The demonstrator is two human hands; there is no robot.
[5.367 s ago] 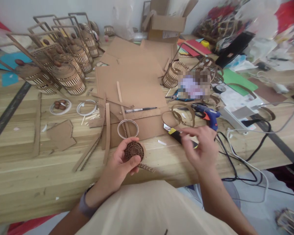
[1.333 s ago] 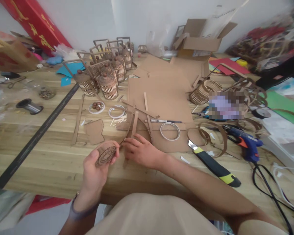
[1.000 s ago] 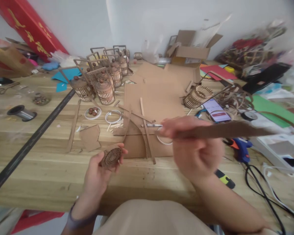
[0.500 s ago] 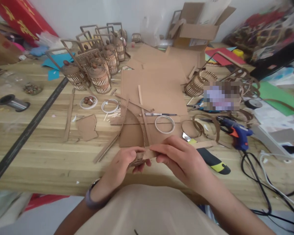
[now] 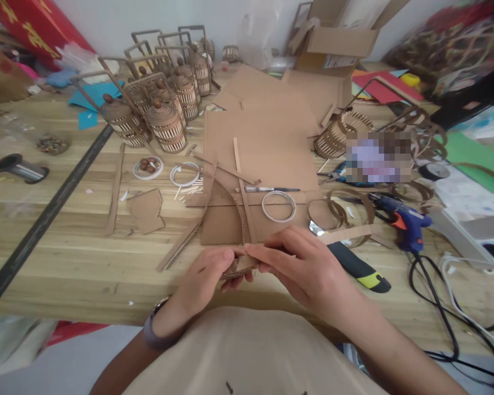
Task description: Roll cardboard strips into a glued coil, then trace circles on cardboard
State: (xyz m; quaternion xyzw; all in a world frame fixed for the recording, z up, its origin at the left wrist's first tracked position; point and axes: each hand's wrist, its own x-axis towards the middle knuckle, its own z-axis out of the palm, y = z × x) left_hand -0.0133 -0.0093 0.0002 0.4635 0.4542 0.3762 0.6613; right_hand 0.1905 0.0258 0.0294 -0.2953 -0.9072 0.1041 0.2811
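Observation:
Near the table's front edge, my left hand [image 5: 208,274] is closed around a small wound piece of brown cardboard strip [image 5: 246,265], its thumb on top and fingertips beneath. My right hand [image 5: 307,263] pinches the same cardboard strip from the right, fingertips close to the left thumb. Fingers cover much of the piece. A long curved corrugated strip [image 5: 235,200] reaches to just beyond the hands. A cutter knife [image 5: 360,267] with a black and yellow handle lies right of my right hand, its blade under a cardboard strip [image 5: 349,233].
Several slatted lanterns [image 5: 167,129] stand at the back left. A white tape ring [image 5: 279,206] and a pen [image 5: 267,190] lie beyond the hands. The blue glue gun [image 5: 409,222] is on the right, its cable trailing forward. Behind it are pliers [image 5: 341,174] and a tipped slatted lantern [image 5: 341,131].
My right fingers have moved left, closer to the left thumb, over the cardboard strip. The strip has turned slightly in my hands. The camera view has shifted a little.

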